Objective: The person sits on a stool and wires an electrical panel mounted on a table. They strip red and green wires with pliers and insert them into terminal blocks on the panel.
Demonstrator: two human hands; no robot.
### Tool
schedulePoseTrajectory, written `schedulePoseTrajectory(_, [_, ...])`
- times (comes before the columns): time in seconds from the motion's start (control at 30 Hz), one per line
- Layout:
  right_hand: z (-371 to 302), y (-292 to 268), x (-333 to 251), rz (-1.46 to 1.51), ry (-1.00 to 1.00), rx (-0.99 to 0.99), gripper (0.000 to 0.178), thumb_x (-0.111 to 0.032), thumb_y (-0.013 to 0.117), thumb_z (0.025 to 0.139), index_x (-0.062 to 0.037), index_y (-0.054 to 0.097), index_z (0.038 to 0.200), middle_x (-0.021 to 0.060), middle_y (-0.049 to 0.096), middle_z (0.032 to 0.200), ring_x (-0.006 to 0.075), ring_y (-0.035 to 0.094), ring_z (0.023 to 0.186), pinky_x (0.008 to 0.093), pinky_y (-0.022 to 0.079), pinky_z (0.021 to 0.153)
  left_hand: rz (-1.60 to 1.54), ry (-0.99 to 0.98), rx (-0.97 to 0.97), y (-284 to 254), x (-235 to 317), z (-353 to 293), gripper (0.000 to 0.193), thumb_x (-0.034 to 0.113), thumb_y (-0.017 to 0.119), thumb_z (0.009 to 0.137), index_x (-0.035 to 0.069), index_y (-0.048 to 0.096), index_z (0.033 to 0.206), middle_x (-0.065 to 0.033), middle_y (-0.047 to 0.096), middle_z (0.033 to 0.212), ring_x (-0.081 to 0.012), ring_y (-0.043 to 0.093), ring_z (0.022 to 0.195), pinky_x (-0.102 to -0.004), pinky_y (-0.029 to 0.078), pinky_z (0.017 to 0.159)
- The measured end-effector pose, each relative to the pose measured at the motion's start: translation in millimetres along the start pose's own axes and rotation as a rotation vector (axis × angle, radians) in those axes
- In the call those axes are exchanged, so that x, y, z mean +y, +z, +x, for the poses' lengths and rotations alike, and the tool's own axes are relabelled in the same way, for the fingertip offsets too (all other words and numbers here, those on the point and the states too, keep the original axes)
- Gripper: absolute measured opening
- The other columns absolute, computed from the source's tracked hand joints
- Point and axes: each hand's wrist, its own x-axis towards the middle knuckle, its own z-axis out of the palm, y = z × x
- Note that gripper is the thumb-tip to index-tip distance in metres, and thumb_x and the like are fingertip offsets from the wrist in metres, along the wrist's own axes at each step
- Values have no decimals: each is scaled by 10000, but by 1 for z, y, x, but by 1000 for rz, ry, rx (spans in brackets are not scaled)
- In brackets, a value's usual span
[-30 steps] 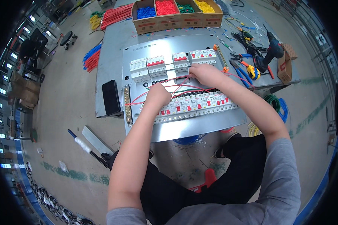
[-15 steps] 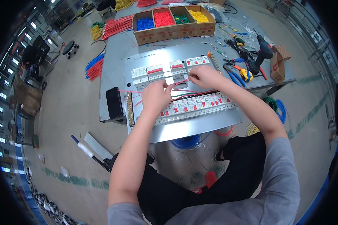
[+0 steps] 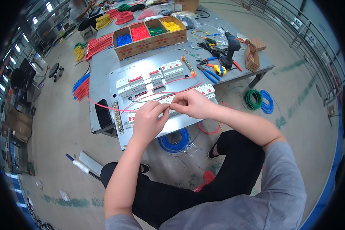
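Red wire (image 3: pixel 142 102), pinched in both grips, left hand (image 3: pixel 147 120) and right hand (image 3: pixel 191 104), could slip or kink against the breakers (image 3: pixel 168 69).

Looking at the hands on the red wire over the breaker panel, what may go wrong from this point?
1. Both hands, left hand and right hand, pinch a thin red wire; it might slip free.
2. The metal panel overhangs the table toward the person; pressing on it may tip it.
3. Loose wires cross the breakers, so one may snag.
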Motion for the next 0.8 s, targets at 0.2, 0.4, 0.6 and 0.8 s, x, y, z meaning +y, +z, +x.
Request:
schedulePoseTrajectory(0.2, [27,-86,114,-181,320,270,364,-348,625,1045,-8,715,1137,118,744,942,196,712,788,366,582,724,63,-56,108,-20,35,-28,97,43,783,846,49,757,940,-68,678,799,-257,657,736,-382,520,660])
schedulePoseTrajectory(0.4, [16,-136,234,-970,616,248,689,-478,712,960,15,577,1422,263,580,1437,425,549,1351,491,470,1127,117,-146,125,-19,40,-65,110,59,773,858,71,768,967,-64,654,780,-263,658,724,-383,516,652])
schedulePoseTrajectory(0.6, [29,-139,254,-998,693,316,678,-518,771,904,24,689,1303,264,563,1419,416,516,1351,481,454,1139,36,-307,81,-23,37,-79,127,79,769,878,67,776,1005,-63,658,772,-236,675,720,-363,531,659])
schedulePoseTrajectory(0.8, [46,-139,220,-829,728,505,623,-549,692,934,10,715,1208,247,717,1266,403,712,1156,493,565,1008,-57,-462,115,-22,17,-96,132,107,748,920,57,776,1039,-78,696,813,-259,671,695,-371,534,669])
